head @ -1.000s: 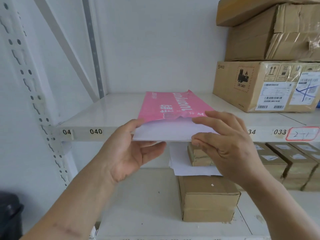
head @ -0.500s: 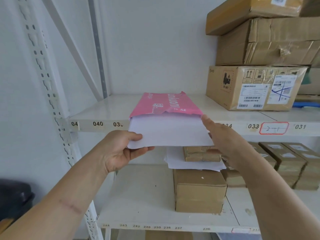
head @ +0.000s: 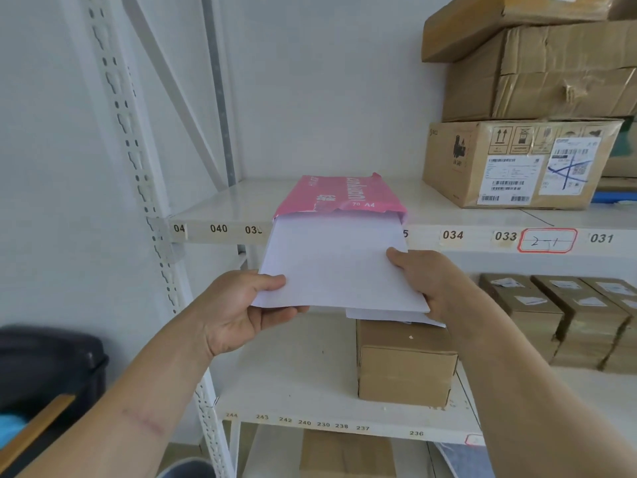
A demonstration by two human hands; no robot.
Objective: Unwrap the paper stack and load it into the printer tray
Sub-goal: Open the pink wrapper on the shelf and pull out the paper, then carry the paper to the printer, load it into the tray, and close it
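Head view: one white paper stack (head: 339, 267), flat and smooth, sticks halfway out of one torn glossy pink wrapper (head: 339, 196) lying on the upper shelf (head: 224, 205) of a white metal rack. Left hand (head: 238, 312) has its grip closed on the stack's near left corner, thumb on top; right hand (head: 425, 277) pinches the near right edge. Three brown cardboard boxes (head: 517, 163) are stacked upper right, one plain box (head: 405, 363) sits on the lower shelf under loose white sheets (head: 389, 316).
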